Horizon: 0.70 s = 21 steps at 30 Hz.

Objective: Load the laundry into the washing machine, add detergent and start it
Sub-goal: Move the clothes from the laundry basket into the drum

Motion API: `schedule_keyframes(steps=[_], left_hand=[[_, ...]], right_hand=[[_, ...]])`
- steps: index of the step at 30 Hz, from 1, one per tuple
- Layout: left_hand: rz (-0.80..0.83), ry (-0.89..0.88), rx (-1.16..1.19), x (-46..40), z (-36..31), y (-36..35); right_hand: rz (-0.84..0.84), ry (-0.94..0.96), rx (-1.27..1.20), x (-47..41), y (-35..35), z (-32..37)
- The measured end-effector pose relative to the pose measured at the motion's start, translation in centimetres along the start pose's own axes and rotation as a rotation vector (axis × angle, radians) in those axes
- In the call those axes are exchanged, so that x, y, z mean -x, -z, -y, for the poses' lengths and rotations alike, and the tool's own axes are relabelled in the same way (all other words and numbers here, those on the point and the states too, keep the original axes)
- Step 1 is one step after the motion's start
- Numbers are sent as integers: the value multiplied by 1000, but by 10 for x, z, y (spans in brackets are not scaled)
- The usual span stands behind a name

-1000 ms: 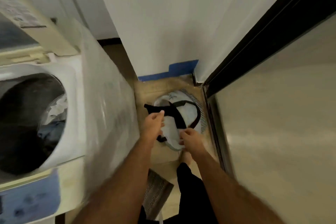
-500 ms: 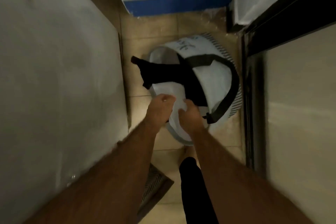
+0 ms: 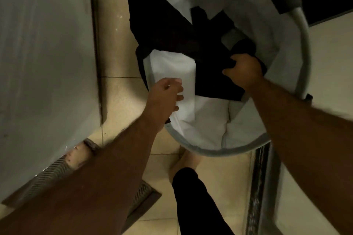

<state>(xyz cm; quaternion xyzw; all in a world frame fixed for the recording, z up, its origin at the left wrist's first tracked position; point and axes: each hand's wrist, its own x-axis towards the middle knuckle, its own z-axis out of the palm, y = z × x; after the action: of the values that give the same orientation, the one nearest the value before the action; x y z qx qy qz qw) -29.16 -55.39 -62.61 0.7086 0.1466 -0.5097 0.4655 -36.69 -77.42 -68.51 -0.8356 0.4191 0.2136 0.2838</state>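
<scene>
A round pale laundry basket (image 3: pixel 301 47) with a grey rim stands on the tiled floor, right of the washing machine's side panel (image 3: pixel 45 53). A black garment (image 3: pixel 172 30) lies across it and hangs over its far left rim. My right hand (image 3: pixel 245 68) grips this black garment inside the basket. A white garment (image 3: pixel 177 74) lies at the basket's near left side, and my left hand (image 3: pixel 166 95) holds its edge, fingers curled on the fabric. The washer's drum is out of view.
A dark floor drain grate (image 3: pixel 141 194) sits on the beige tiles below my left forearm. My foot and black trouser leg (image 3: pixel 194 202) stand just before the basket. A dark door frame (image 3: pixel 324 2) and a pale panel close the right side.
I have bent much closer over the basket; the washer top has left the view. My right hand moved deeper into the basket onto the black garment; my left stays at the white one.
</scene>
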Motion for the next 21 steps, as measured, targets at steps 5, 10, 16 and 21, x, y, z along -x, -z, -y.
schedule_keyframes(steps=[5,10,16,21], left_hand=[[63,27,2,30,-46,-20],[128,66,-9,57,-95,-34],[-5,41,39,80,-129,-28],[22,28,55,112,-142,-16]], right_hand=[[79,-122,-372,29,85,22],[-136,-184,-792,66,154,36],[-442,-218,-844,96,185,40],[-410,-132,-864,129,195,61]])
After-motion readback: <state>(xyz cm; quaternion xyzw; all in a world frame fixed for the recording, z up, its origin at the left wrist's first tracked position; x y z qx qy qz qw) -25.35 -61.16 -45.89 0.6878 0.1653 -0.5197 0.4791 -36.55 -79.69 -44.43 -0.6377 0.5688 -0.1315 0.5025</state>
